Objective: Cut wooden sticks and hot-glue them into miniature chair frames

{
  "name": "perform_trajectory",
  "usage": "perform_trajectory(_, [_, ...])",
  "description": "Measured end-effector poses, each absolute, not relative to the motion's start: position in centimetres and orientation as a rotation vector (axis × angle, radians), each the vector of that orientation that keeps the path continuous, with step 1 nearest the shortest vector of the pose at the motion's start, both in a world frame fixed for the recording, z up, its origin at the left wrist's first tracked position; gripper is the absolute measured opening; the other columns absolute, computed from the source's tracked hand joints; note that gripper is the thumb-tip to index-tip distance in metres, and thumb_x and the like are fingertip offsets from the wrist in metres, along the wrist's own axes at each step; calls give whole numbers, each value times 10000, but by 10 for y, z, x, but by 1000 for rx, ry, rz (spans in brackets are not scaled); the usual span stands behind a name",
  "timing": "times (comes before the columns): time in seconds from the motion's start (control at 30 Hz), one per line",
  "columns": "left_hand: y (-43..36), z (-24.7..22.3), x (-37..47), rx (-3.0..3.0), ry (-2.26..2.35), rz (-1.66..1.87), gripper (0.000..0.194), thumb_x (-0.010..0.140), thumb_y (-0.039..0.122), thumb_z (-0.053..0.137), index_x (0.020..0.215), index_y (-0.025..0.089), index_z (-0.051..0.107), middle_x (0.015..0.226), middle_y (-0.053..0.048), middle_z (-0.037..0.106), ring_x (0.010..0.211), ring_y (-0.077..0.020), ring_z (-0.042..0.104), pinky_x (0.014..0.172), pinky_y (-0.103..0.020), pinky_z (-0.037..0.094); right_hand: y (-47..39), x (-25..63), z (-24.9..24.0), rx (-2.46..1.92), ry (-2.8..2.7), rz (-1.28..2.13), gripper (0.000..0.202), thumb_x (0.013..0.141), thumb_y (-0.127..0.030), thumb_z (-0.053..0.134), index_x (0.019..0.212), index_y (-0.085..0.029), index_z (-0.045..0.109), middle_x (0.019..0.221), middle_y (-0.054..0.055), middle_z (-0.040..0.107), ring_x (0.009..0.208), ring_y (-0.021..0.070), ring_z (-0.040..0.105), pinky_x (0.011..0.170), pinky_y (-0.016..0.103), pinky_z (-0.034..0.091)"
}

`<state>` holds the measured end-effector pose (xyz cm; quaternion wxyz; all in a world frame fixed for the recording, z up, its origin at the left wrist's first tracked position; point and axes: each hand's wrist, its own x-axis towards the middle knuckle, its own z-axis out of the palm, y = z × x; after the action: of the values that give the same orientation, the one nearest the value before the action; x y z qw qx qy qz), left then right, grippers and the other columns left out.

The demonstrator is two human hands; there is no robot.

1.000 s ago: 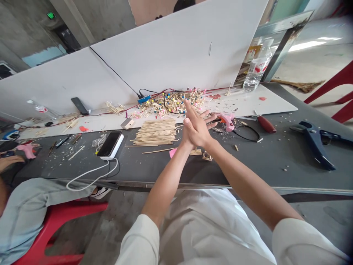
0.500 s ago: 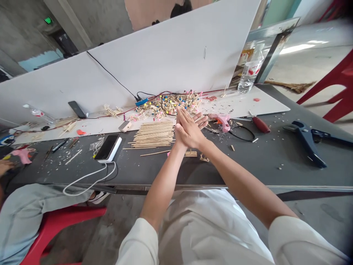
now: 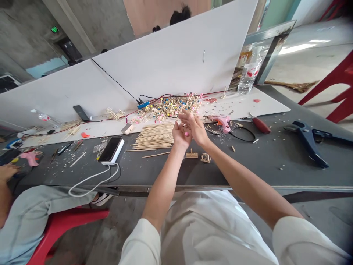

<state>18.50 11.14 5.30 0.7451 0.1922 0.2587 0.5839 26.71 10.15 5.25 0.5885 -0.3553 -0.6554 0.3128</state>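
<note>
One small pink piece between both hands.

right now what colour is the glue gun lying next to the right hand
Pink, with an orange trigger; the glue gun shows best in the head view.

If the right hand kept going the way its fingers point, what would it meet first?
Probably the pile of bead-tipped sticks, just beyond the right hand whose fingers point up-left; depth is unclear.

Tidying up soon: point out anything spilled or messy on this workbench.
Wood chips and offcuts lie scattered around the pink glue gun. Finished stick pieces sit in a tangled heap over the cables. The stick bundle by the left hand is neat.
</note>
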Motion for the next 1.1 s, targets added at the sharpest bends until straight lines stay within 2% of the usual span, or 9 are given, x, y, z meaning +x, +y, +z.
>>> perform_trajectory(0.1, [112, 57, 179, 374, 584, 1305, 517, 1074, 437, 271, 1359, 151, 594, 1329, -185, 677, 1099, -202, 720, 731, -238, 618, 102, 277, 54, -840, -1432, 649, 611, 1020, -626, 407, 1377, -215, 685, 1215, 132, 749, 1061, 282, 724, 898, 467, 592])
perform_trajectory(0.17, [112, 61, 175, 402, 565, 1343, 552, 1080, 454, 225, 1382, 140, 566, 1343, -195, 669, 1097, -201, 721, 771, -254, 617, 99, 284, 56, -886, -1492, 556, 402, 960, -488, 597, 1161, -204, 798, 1058, 108, 780, 895, 249, 724, 804, 406, 584])
perform_trajectory(0.23, [111, 63, 172, 463, 547, 1358, 584, 1082, 467, 168, 1416, 158, 535, 1370, -188, 659, 1147, -224, 708, 867, -331, 615, 96, 287, 57, -919, -1657, 496, 244, 892, -355, 694, 1025, -204, 833, 962, 84, 786, 787, 217, 690, 741, 361, 551])
perform_trajectory(0.4, [110, 63, 168, 603, 545, 1368, 586, 1079, 495, 151, 1478, 239, 496, 1450, -130, 624, 1296, -276, 638, 1013, -473, 554, 98, 279, 47, -949, -1859, 452, 275, 853, -191, 699, 1096, -216, 824, 935, 70, 781, 730, 194, 649, 696, 329, 498])
perform_trajectory(0.5, [108, 63, 169, 666, 550, 1350, 602, 1071, 519, 148, 1485, 263, 503, 1475, -118, 608, 1340, -293, 605, 1044, -506, 527, 100, 275, 42, -967, -1811, 474, 226, 848, -179, 700, 1027, -221, 833, 931, 66, 781, 719, 192, 644, 697, 325, 494])
perform_trajectory(0.67, [103, 67, 171, 757, 536, 1319, 646, 1055, 567, 155, 1477, 241, 519, 1479, -131, 602, 1367, -308, 578, 1056, -521, 512, 99, 278, 47, -973, -1689, 412, 121, 866, -269, 716, 913, -206, 808, 884, 72, 765, 707, 192, 626, 701, 328, 487])
perform_trajectory(0.87, [104, 74, 161, 821, 580, 1436, 679, 1035, 629, 175, 1476, 234, 508, 1481, -144, 592, 1345, -284, 596, 965, -433, 562, 97, 279, 53, -929, -1711, 420, 105, 830, -290, 739, 866, -193, 754, 837, 65, 700, 685, 185, 590, 658, 314, 458])
perform_trajectory(1.0, [118, 80, 159, 902, 650, 1380, 657, 1022, 655, 256, 1422, 234, 565, 1376, -150, 663, 1283, -293, 638, 878, -390, 577, 97, 282, 56, -977, -1744, 372, 128, 888, -287, 664, 841, -180, 716, 801, 66, 703, 642, 171, 573, 639, 299, 422])
perform_trajectory(1.1, [126, 81, 155, 1031, 730, 1320, 534, 1009, 594, 427, 1293, 205, 658, 1214, -136, 738, 1144, -262, 705, 844, -349, 572, 96, 289, 61, -1005, -1703, 354, 195, 942, -339, 607, 894, -183, 714, 754, 50, 707, 618, 167, 569, 627, 294, 405])
